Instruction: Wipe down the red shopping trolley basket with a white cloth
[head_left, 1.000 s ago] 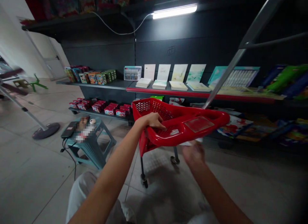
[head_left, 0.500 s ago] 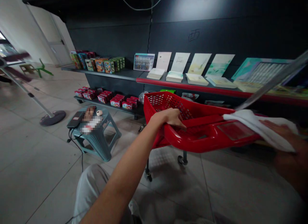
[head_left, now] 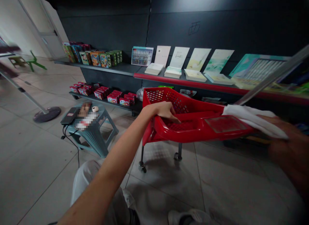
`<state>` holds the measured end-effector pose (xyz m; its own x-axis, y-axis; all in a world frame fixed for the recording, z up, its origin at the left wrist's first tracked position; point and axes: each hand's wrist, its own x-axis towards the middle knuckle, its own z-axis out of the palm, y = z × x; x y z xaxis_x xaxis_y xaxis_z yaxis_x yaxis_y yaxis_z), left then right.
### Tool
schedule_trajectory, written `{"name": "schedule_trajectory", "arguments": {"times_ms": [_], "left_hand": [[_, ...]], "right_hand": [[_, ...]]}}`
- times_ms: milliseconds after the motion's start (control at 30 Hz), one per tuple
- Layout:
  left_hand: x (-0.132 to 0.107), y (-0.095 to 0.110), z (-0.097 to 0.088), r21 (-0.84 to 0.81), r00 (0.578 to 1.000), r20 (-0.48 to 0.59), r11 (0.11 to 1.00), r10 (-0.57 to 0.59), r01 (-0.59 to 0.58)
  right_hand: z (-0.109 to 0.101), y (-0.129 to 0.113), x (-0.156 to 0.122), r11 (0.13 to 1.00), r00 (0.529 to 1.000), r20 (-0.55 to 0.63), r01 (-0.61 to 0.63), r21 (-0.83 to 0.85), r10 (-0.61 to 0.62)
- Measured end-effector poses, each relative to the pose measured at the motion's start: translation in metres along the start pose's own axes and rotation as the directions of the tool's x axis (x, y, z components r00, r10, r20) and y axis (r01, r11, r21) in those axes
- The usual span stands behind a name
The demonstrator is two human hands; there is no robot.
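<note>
A red plastic shopping cart point(head_left: 188, 134) stands in front of me, its basket wall pierced with holes. My left hand point(head_left: 166, 111) is closed over the near left corner of its rim. At the cart's right end my right hand point(head_left: 277, 125) presses a white cloth point(head_left: 251, 117) against the red edge; the hand is partly blurred and its fingers are partly covered by the cloth. Under the cart, caster wheels point(head_left: 178, 156) rest on the tiled floor.
Dark shelving holds small colourful boxes point(head_left: 96, 59), notebooks point(head_left: 172, 72) and red packs point(head_left: 113, 96). On the left stands a blue-grey stool point(head_left: 96, 144) with a black device point(head_left: 70, 116) and cable. A fan base point(head_left: 47, 114) sits farther left. A metal pole point(head_left: 270, 78) slants at right.
The view has shifted slightly, so shelves and stool appear farther left and higher. My left hand stays on the cart rim, and the cloth remains at the cart's right end.
</note>
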<state>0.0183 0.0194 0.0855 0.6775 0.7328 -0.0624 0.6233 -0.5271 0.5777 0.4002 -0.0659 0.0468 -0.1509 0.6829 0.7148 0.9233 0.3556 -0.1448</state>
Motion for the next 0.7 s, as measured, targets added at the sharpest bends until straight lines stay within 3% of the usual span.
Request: {"name": "schedule_trajectory", "arguments": {"times_ms": [67,167,267,367,467,567,700], "left_hand": [[-0.004,-0.008,-0.007,-0.031,0.992,-0.13,1.0,-0.003,-0.001],[-0.021,-0.001,-0.014,-0.011,0.926,-0.377,1.0,-0.027,0.025],[-0.049,0.041,-0.005,0.048,0.871,-0.489,0.995,-0.051,0.085],[-0.072,0.094,0.017,0.153,0.87,-0.491,0.979,-0.04,0.132],[-0.081,0.121,0.035,0.256,0.836,-0.539,0.926,-0.102,0.278],[-0.082,0.111,0.036,0.274,0.797,-0.579,0.88,-0.171,0.388],[-0.086,0.081,0.021,0.313,0.802,-0.565,0.849,-0.194,0.425]], "right_hand": [[-0.003,-0.01,0.0,0.998,0.999,0.038,0.008,0.057,-0.011],[-0.004,-0.03,-0.001,1.0,0.998,0.057,-0.004,-0.014,0.005],[-0.005,-0.061,-0.002,0.997,0.999,0.034,0.008,-0.081,-0.005],[-0.008,-0.095,-0.003,0.994,0.999,0.005,0.038,-0.102,-0.038],[-0.01,-0.117,-0.002,0.995,0.995,0.0,0.097,-0.026,-0.097],[-0.01,-0.121,-0.003,0.977,0.989,-0.001,0.149,0.15,-0.151],[-0.001,-0.103,-0.006,0.919,0.991,0.014,0.119,0.376,-0.134]]}}
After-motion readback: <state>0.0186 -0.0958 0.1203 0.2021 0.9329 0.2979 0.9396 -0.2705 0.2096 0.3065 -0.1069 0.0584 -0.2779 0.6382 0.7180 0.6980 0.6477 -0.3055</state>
